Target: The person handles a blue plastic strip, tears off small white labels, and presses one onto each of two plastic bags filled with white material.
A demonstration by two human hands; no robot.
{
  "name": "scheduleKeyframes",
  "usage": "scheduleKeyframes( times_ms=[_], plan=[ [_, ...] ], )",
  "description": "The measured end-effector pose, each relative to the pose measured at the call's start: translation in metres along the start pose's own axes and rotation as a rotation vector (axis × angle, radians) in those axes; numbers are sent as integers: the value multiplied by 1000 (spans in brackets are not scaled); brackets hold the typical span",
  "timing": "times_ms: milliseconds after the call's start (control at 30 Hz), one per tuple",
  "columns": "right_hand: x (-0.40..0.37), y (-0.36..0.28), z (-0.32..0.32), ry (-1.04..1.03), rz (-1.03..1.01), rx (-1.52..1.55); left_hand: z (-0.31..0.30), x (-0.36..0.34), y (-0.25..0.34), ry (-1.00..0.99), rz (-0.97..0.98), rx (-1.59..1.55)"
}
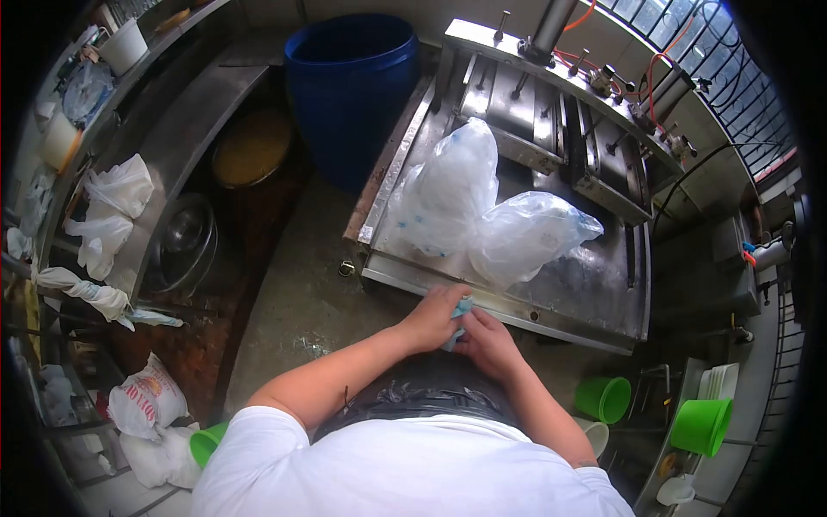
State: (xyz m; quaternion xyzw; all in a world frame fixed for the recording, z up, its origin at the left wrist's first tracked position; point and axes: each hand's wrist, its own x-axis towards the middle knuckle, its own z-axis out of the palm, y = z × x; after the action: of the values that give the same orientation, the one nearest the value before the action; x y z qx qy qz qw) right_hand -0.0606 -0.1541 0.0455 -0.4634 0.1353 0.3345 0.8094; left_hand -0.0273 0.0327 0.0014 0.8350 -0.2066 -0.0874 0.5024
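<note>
My left hand [433,320] and my right hand [491,343] meet in front of my body, near the front edge of a metal press table [405,274]. Both have their fingers closed around a small, crumpled light blue piece [463,308]; whether it is cloth or plastic I cannot tell. Just beyond my hands, two full clear plastic bags lie on the metal surface: a taller bag [452,185] at left and another bag [534,233] at right, leaning together. A black apron [422,388] covers my waist below the hands.
Behind the bags stands a press frame [517,56] with metal plates. A blue barrel [349,95] is at the back. To the left are a metal counter with white cloths [108,220] and a printed sack [148,396]. Green buckets [603,398] stand at lower right.
</note>
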Motion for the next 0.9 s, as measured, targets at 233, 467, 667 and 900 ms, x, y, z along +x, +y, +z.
scheduleKeyframes(
  times_ms=[233, 467, 667, 900],
  plan=[
    [48, 15, -9, 70, -119, -14, 3, -10, -1, 52, 95, -2],
    [33, 7, -26, 166, -138, -143, -67, 11, -70, 324, -186, 341],
    [7, 7, -38, 225, -100, -212, -126, 43, -170, 324, -287, 609],
    [-9, 11, -54, 272, -113, -198, -132, 41, -168, 414, -264, 529]
  ],
)
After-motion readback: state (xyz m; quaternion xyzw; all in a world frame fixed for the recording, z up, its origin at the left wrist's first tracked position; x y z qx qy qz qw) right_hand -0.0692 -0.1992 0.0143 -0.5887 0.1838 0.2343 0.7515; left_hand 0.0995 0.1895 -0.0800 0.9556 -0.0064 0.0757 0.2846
